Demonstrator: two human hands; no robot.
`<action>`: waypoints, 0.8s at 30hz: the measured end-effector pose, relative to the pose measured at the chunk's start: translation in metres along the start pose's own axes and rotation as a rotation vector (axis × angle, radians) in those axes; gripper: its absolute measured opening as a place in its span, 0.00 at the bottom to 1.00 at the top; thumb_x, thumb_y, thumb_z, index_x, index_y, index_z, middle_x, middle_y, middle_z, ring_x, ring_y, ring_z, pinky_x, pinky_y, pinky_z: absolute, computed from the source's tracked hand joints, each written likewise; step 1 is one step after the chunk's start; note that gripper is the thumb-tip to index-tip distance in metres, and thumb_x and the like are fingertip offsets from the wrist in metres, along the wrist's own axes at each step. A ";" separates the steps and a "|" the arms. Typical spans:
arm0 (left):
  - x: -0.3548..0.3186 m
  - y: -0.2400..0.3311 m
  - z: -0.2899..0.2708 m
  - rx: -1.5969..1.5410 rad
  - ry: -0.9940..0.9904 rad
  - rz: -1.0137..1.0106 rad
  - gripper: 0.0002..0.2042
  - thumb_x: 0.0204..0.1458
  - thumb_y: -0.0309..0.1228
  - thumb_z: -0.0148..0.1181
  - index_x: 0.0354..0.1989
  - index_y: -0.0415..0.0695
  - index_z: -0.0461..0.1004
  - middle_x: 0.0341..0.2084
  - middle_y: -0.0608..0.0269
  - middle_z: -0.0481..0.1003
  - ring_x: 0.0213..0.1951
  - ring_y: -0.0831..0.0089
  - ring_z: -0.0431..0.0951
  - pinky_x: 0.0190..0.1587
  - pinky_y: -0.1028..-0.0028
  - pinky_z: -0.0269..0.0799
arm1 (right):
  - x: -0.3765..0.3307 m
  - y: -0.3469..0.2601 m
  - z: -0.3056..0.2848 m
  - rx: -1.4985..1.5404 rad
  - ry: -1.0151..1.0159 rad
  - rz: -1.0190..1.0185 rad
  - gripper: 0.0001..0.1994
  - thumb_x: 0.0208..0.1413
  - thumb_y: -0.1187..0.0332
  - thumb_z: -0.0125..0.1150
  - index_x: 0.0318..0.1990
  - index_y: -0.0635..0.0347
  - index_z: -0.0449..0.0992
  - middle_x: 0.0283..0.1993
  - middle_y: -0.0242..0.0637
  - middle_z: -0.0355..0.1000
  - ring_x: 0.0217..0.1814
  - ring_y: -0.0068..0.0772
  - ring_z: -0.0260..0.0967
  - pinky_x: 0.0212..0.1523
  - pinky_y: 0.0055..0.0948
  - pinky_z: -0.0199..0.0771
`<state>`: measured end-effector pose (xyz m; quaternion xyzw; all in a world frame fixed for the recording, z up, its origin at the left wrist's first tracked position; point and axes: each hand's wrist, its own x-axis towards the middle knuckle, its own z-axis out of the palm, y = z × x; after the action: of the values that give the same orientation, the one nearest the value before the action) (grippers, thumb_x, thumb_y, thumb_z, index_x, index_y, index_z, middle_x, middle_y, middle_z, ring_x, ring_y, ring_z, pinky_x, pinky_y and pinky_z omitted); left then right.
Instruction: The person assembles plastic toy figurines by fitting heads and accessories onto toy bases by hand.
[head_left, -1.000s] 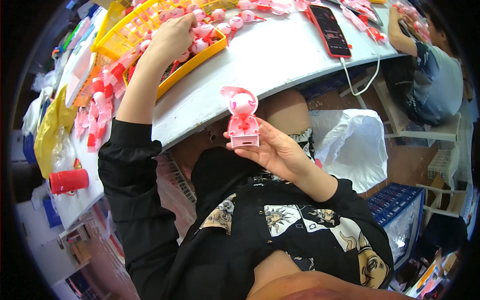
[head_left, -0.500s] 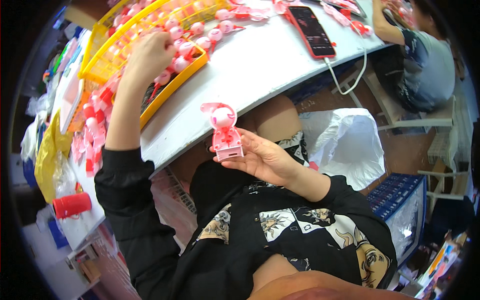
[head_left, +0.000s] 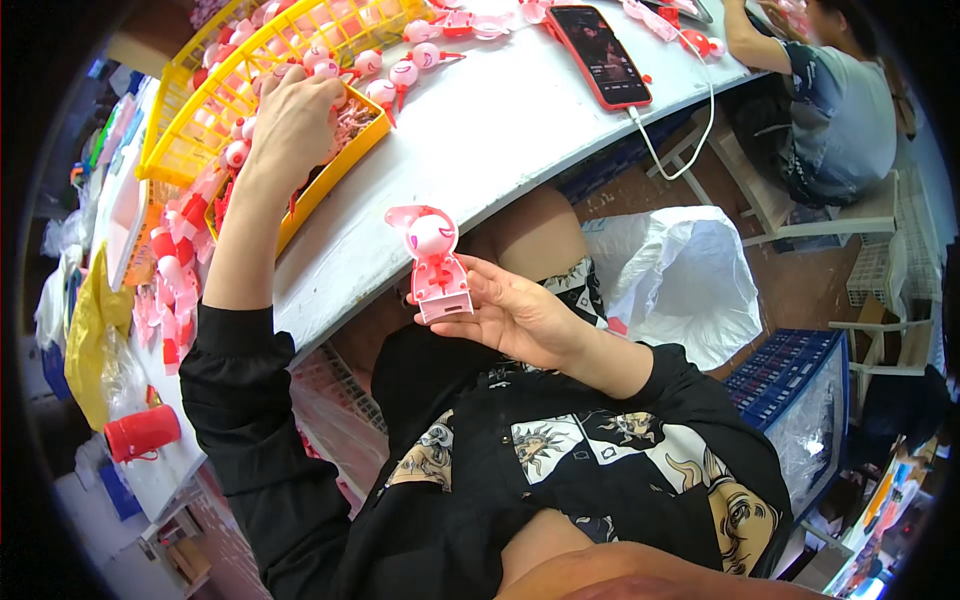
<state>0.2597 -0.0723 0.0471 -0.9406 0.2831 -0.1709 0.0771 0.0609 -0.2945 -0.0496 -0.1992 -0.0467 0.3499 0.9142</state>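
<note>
My right hand (head_left: pixel 510 312) holds a pink toy figure (head_left: pixel 436 268) upright over my lap, thumb on its side and fingers beneath. The figure has a round pale-pink head, red parts in its open body and a white block-like base. My left hand (head_left: pixel 290 125) reaches into a yellow tray (head_left: pixel 338 170) on the table, its fingers curled. Whatever those fingers grip, if anything, is hidden. Small pinkish pieces (head_left: pixel 352 118) lie in the tray beside the left hand. Round pink heads with red stems (head_left: pixel 403 74) lie close by.
A yellow basket (head_left: pixel 215 110) of pink parts stands behind the tray. A red-cased phone (head_left: pixel 598 58) with a white cable lies on the white table (head_left: pixel 480 120). A red cup-shaped container (head_left: pixel 143 433) sits left. A white bag (head_left: pixel 690 290) stands at right; another person (head_left: pixel 835 120) sits beyond.
My left hand has uncurled a little from a fist and dipped into the tray. Pink heads beside it have shifted, uncovering small pinkish pieces. My right hand still holds the figure.
</note>
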 end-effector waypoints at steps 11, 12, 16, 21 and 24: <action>0.006 -0.002 0.027 -0.088 -0.085 0.073 0.10 0.53 0.32 0.57 0.32 0.36 0.76 0.34 0.50 0.75 0.39 0.54 0.75 0.43 0.59 0.69 | 0.001 0.004 0.004 -0.010 -0.007 0.029 0.30 0.63 0.57 0.50 0.67 0.60 0.49 0.65 0.53 0.58 0.64 0.51 0.61 0.64 0.41 0.65; 0.004 -0.006 0.029 -0.116 -0.075 0.070 0.10 0.53 0.32 0.58 0.32 0.36 0.76 0.33 0.49 0.75 0.38 0.54 0.75 0.42 0.60 0.70 | 0.000 0.004 0.004 -0.011 -0.008 0.030 0.30 0.63 0.57 0.50 0.67 0.60 0.49 0.65 0.53 0.58 0.64 0.51 0.61 0.64 0.41 0.65; 0.004 -0.009 0.018 -0.287 -0.200 -0.051 0.09 0.50 0.31 0.61 0.33 0.36 0.75 0.31 0.48 0.75 0.35 0.55 0.76 0.40 0.60 0.70 | 0.000 0.004 0.005 -0.019 -0.009 0.035 0.30 0.63 0.58 0.50 0.67 0.60 0.49 0.64 0.54 0.58 0.64 0.50 0.62 0.63 0.40 0.66; -0.002 -0.008 0.000 -0.342 -0.169 -0.142 0.10 0.46 0.31 0.65 0.32 0.37 0.75 0.26 0.50 0.76 0.31 0.59 0.77 0.36 0.65 0.70 | -0.001 0.005 0.004 -0.026 -0.018 0.032 0.30 0.63 0.58 0.50 0.67 0.60 0.50 0.64 0.54 0.59 0.64 0.50 0.62 0.63 0.40 0.66; 0.000 -0.009 -0.006 -0.416 -0.207 -0.220 0.09 0.46 0.30 0.63 0.34 0.40 0.78 0.28 0.47 0.76 0.32 0.54 0.77 0.37 0.63 0.71 | -0.001 0.004 0.004 -0.023 -0.013 0.033 0.30 0.63 0.58 0.50 0.67 0.60 0.50 0.64 0.54 0.59 0.64 0.50 0.62 0.63 0.40 0.66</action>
<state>0.2624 -0.0655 0.0548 -0.9738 0.1986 -0.0192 -0.1088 0.0571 -0.2915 -0.0476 -0.2082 -0.0534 0.3658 0.9055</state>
